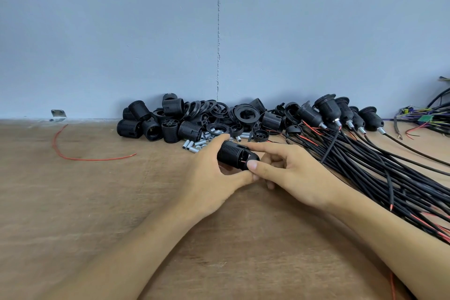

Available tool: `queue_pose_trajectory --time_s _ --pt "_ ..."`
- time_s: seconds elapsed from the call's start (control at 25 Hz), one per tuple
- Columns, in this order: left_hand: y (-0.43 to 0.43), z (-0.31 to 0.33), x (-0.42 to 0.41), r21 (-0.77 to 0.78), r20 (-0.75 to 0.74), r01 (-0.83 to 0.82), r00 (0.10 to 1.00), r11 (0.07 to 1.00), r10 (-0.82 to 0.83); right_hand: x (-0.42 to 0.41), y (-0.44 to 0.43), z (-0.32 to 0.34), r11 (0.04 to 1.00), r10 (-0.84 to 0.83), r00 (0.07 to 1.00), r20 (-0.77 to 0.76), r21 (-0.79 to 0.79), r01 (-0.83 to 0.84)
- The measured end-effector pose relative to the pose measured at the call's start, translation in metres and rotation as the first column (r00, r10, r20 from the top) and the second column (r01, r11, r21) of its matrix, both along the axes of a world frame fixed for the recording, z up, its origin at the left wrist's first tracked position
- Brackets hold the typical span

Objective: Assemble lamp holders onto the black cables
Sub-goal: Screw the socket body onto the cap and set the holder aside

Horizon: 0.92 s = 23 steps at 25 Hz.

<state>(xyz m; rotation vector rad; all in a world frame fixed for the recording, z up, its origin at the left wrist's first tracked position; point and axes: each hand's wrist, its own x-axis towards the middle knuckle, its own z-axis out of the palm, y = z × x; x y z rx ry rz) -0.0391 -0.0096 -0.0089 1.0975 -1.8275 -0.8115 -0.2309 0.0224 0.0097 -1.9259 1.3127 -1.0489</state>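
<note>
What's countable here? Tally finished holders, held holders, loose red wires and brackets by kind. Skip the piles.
Finished black threaded plastic lamp holders on black cables: 5
Single black plastic lamp holder gripped by left hand and right hand: 1
Loose thin red wire: 1
Small metal bracket: 1
Total: 8

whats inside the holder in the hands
A bit of red wire shows through a side slot of the holder. The rest of its inside is hidden by its black wall.
</note>
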Motion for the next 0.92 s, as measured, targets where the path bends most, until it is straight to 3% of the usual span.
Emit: queue_pose_trajectory --time_s 0.24,0.52,0.92 --pt "-0.008 0.002 0.005 0.151 -0.259 0.103 0.964 0.983 -0.061 -0.004 -0.001 -0.001 0.996 -0.082 0.996 -0.03 -0.041 0.081" --pt "-0.012 0.004 0.007 0.295 -0.446 0.187 0.894 0.937 -0.038 -0.003 0.0 -0.002 0.991 -0.09 0.995 -0.042 -0.102 0.086" --pt "-0.015 0.005 0.007 0.347 -0.534 0.207 0.845 0.915 0.012 -0.004 -0.002 -0.006 0.989 -0.084 0.996 -0.038 -0.123 0.079"
